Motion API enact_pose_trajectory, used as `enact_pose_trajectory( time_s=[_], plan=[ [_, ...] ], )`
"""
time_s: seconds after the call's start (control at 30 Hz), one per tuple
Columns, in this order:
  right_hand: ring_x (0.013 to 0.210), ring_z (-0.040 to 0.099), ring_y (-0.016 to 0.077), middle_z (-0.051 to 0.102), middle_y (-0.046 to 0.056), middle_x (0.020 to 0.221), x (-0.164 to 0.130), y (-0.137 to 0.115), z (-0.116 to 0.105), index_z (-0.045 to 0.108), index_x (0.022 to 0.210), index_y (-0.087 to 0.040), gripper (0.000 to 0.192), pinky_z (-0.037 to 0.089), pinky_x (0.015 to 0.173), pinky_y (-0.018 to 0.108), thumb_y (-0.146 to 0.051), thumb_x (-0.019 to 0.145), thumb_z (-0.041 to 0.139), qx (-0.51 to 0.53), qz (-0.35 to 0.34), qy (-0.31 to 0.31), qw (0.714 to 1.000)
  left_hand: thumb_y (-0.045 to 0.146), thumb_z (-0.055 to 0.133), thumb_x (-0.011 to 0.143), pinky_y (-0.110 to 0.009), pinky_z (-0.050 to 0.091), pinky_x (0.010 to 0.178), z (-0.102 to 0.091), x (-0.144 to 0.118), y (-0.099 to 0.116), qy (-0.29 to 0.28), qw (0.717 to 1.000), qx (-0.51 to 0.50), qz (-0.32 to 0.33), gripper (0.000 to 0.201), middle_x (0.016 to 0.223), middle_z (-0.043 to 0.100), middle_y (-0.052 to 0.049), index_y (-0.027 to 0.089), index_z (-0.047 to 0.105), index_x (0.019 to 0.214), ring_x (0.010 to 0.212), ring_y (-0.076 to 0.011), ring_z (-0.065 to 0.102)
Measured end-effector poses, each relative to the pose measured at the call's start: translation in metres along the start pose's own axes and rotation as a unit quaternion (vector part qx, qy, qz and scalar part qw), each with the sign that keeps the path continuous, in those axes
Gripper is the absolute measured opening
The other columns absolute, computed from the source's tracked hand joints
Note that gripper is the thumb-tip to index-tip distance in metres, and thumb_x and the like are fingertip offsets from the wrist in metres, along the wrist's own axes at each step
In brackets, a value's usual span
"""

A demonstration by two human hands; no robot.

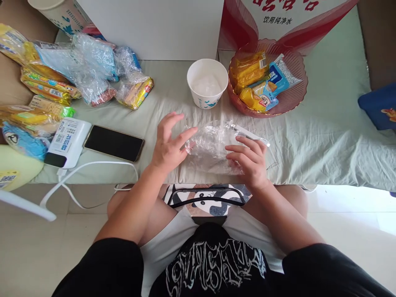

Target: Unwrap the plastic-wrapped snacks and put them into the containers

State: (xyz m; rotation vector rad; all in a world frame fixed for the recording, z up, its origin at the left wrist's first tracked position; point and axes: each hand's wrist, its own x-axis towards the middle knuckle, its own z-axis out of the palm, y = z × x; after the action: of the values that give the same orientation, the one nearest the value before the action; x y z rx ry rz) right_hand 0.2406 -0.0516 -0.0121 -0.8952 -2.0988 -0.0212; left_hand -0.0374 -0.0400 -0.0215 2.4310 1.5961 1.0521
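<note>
A crumpled clear plastic bag (210, 150) lies near the front edge of the cloth-covered surface, between my two hands. A white strip (251, 135) runs along its right side. My left hand (168, 146) is at the bag's left edge, with thumb and fingers apart. My right hand (252, 163) rests over the bag's right part, fingers spread and slightly bent. Just beyond the bag stands a white paper tub (207, 101) with a blue print and something whitish inside. To its right, a pink ribbed bowl (297, 97) holds several wrapped snacks (262, 82).
At left lie a black phone (114, 143), a white power bank (69, 140) with a white cable (93, 165), and several packaged snacks (77, 70). A white box (154, 29) and a red-and-white carton (287, 24) stand behind. A blue object (379, 107) is at far right.
</note>
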Motion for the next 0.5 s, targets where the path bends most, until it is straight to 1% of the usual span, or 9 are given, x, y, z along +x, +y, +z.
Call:
enact_pose_trajectory(
  time_s=[0.07, 0.13, 0.17, 0.23, 0.3, 0.37, 0.4, 0.43, 0.5],
  plan=[
    [0.118, 0.075, 0.0242, 0.083, 0.001, 0.107, -0.002, 0.002, 0.003, 0.063, 0.097, -0.025, 0.011, 0.043, 0.095, 0.040, -0.016, 0.101, 0.058, 0.009, 0.028, -0.068, 0.997, 0.016, 0.075, 0.086, -0.064, 0.040, 0.126, -0.008, -0.008, -0.001, -0.073, 0.997, 0.001, 0.008, 0.049, 0.156, 0.048, -0.008, 0.034, 0.067, 0.130, 0.155, -0.0382, 0.040],
    [0.119, 0.075, 0.0247, 0.083, 0.004, 0.113, -0.006, 0.005, 0.006, 0.064, 0.100, -0.023, 0.010, 0.044, 0.096, 0.041, -0.014, 0.098, 0.059, 0.017, 0.050, -0.121, 0.991, 0.010, 0.072, 0.084, -0.062, 0.043, 0.125, -0.016, -0.016, 0.001, -0.118, 0.992, -0.012, 0.040, 0.050, 0.160, 0.045, -0.008, 0.034, 0.068, 0.129, 0.157, -0.0384, 0.038],
    [0.120, 0.074, 0.0255, 0.082, 0.005, 0.117, -0.008, 0.006, 0.007, 0.065, 0.102, -0.022, 0.012, 0.044, 0.098, 0.041, -0.014, 0.095, 0.060, 0.022, 0.058, -0.143, 0.988, 0.008, 0.069, 0.083, -0.060, 0.045, 0.124, -0.021, -0.019, 0.003, -0.125, 0.990, -0.026, 0.054, 0.048, 0.159, 0.048, -0.008, 0.032, 0.069, 0.126, 0.157, -0.0375, 0.040],
    [0.124, 0.072, 0.0278, 0.081, 0.007, 0.123, -0.012, 0.007, 0.008, 0.068, 0.105, -0.022, 0.015, 0.044, 0.102, 0.043, -0.019, 0.091, 0.062, 0.032, 0.072, -0.173, 0.982, 0.008, 0.064, 0.081, -0.057, 0.048, 0.122, -0.027, -0.021, 0.009, -0.130, 0.986, -0.072, 0.078, 0.044, 0.149, 0.059, -0.008, 0.028, 0.071, 0.120, 0.151, -0.0348, 0.048],
    [0.125, 0.071, 0.0293, 0.080, 0.007, 0.125, -0.013, 0.006, 0.009, 0.071, 0.106, -0.023, 0.016, 0.043, 0.104, 0.045, -0.026, 0.091, 0.064, 0.042, 0.087, -0.179, 0.979, 0.015, 0.067, 0.080, -0.057, 0.048, 0.121, -0.030, -0.018, 0.015, -0.151, 0.978, -0.109, 0.094, 0.040, 0.135, 0.070, -0.008, 0.025, 0.071, 0.119, 0.143, -0.0341, 0.057],
    [0.117, 0.073, 0.0277, 0.080, 0.006, 0.122, -0.011, 0.005, 0.009, 0.074, 0.100, -0.024, 0.014, 0.043, 0.102, 0.045, -0.033, 0.095, 0.064, 0.060, 0.101, -0.171, 0.978, 0.025, 0.074, 0.081, -0.061, 0.045, 0.122, -0.029, -0.013, 0.020, -0.183, 0.975, -0.092, 0.087, 0.038, 0.135, 0.072, -0.010, 0.023, 0.072, 0.119, 0.142, -0.0371, 0.058],
    [0.110, 0.074, 0.0261, 0.081, 0.005, 0.120, -0.010, 0.004, 0.009, 0.075, 0.095, -0.025, 0.015, 0.043, 0.100, 0.045, -0.034, 0.097, 0.063, 0.073, 0.108, -0.167, 0.977, 0.026, 0.074, 0.083, -0.061, 0.045, 0.122, -0.027, -0.010, 0.022, -0.194, 0.975, -0.078, 0.079, 0.034, 0.136, 0.073, -0.011, 0.023, 0.073, 0.117, 0.141, -0.0369, 0.059],
    [0.104, 0.074, 0.0242, 0.081, 0.005, 0.117, -0.009, 0.003, 0.008, 0.075, 0.092, -0.025, 0.019, 0.043, 0.099, 0.044, -0.034, 0.099, 0.061, 0.088, 0.116, -0.163, 0.976, 0.023, 0.071, 0.086, -0.059, 0.047, 0.120, -0.024, -0.007, 0.022, -0.195, 0.976, -0.072, 0.072, 0.025, 0.132, 0.075, -0.010, 0.023, 0.075, 0.111, 0.138, -0.0348, 0.062],
    [0.097, 0.073, 0.0218, 0.081, 0.005, 0.110, -0.006, 0.002, 0.008, 0.076, 0.089, -0.025, 0.023, 0.044, 0.097, 0.043, -0.033, 0.101, 0.059, 0.116, 0.139, -0.151, 0.972, 0.016, 0.061, 0.093, -0.047, 0.056, 0.108, -0.019, -0.004, 0.021, -0.181, 0.978, -0.094, 0.054, 0.017, 0.112, 0.081, -0.008, 0.021, 0.076, 0.098, 0.117, -0.0268, 0.073]
  ],
)
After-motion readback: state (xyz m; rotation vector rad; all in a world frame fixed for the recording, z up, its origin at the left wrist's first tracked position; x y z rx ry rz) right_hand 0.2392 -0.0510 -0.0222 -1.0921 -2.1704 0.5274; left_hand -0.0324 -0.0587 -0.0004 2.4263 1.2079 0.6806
